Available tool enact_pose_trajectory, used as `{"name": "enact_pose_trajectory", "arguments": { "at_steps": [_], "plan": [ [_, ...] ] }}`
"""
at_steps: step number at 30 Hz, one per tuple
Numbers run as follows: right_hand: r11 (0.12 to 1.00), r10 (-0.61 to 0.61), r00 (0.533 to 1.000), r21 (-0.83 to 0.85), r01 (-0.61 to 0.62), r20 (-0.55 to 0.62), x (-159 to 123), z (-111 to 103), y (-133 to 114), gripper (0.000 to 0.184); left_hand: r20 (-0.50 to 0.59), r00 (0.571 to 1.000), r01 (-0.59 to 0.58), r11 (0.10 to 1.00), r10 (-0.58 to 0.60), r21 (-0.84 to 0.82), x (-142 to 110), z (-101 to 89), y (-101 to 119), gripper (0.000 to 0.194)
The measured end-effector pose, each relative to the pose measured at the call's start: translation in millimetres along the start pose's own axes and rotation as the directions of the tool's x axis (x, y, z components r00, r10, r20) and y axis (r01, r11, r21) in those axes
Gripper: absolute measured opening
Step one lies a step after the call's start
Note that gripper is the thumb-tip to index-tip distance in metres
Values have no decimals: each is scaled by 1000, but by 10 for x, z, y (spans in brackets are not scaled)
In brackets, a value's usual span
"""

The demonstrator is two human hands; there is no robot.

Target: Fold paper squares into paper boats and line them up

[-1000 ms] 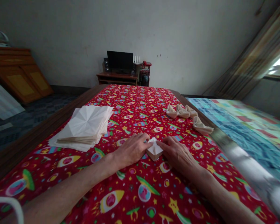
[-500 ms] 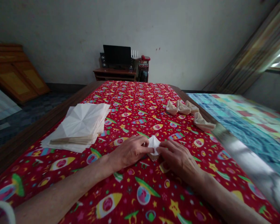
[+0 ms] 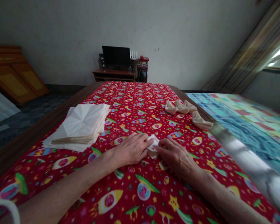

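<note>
Folded paper (image 3: 152,154): white and small, it lay on the red cloth (image 3: 135,102) between the left hand (image 3: 135,148) and the right hand (image 3: 176,156), partly covered by their fingers.
Wooden table (image 3: 37,133): stretched away from the person, its dark edge showing along the left.
Red cloth: covered most of the table top, printed with rockets, stars and moons.
Patterned spread (image 3: 238,124): lay beyond the table's right edge, blue with multicoloured squares.
Wooden cabinet (image 3: 18,74): stood at the far left against the wall (image 3: 60,37).
Black monitor (image 3: 116,56): stood on a small desk (image 3: 114,73) past the table's far end.
Paper stack (image 3: 81,119): rested well left of the folded paper; creases fanned from its top sheet's centre.
Left hand: grasped the folded paper's left side, thumb over its upper face.
Right hand: pinched the right side with its fingertips; the exact contact was too small to tell.
Boat-shaped pieces (image 3: 182,107): three stood in a row on the cloth's right side, a fourth just nearer the person.
</note>
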State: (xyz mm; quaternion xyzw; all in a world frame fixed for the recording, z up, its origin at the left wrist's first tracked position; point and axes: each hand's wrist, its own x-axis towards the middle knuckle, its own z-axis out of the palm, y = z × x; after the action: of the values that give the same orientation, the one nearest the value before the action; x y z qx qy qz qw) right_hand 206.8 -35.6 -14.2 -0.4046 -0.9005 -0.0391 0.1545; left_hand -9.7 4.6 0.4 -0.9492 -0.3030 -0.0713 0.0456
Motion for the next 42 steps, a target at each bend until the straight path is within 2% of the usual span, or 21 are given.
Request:
{"name": "enact_pose_trajectory", "arguments": {
  "at_steps": [6,10,15,18,22,26,29,32,36,42],
  "plan": [
    [1000,-18,997,4,18,-69,10,6,10,21,27,1000,-3,1000,3,6,34,-33,8,37],
    [999,-23,994,29,26,-110,10,37,32,24,1,1000,-31,999,31,-8,-76,-71,21,29],
    [996,-31,987,78,44,-161,4,49,50,21,-44,996,-77,994,74,-73,-163,-29,-23,32],
    [990,-12,980,135,40,-199,0,46,43,21,-118,992,-51,986,32,-158,-140,67,-61,26],
    [954,120,973,293,-58,-197,18,25,1,18,-226,971,19,964,-81,-264,-100,170,-75,22],
    [894,271,951,404,-193,-146,55,-1,-37,17,-265,945,66,905,-193,-421,-74,186,-73,14],
    [867,330,936,432,-249,-122,67,-4,-38,17,-266,932,66,840,-244,-539,-57,187,-90,8],
    [871,323,939,425,-247,-117,54,1,-26,13,-254,932,67,810,-260,-582,-49,184,-104,9],
    [886,262,960,419,-198,-102,45,14,-26,18,-236,941,73,826,-243,-558,-53,164,-92,7],
    [910,244,962,371,-183,-126,102,21,-87,19,-243,942,69,842,-231,-535,-57,150,-79,7]
  ]
}}
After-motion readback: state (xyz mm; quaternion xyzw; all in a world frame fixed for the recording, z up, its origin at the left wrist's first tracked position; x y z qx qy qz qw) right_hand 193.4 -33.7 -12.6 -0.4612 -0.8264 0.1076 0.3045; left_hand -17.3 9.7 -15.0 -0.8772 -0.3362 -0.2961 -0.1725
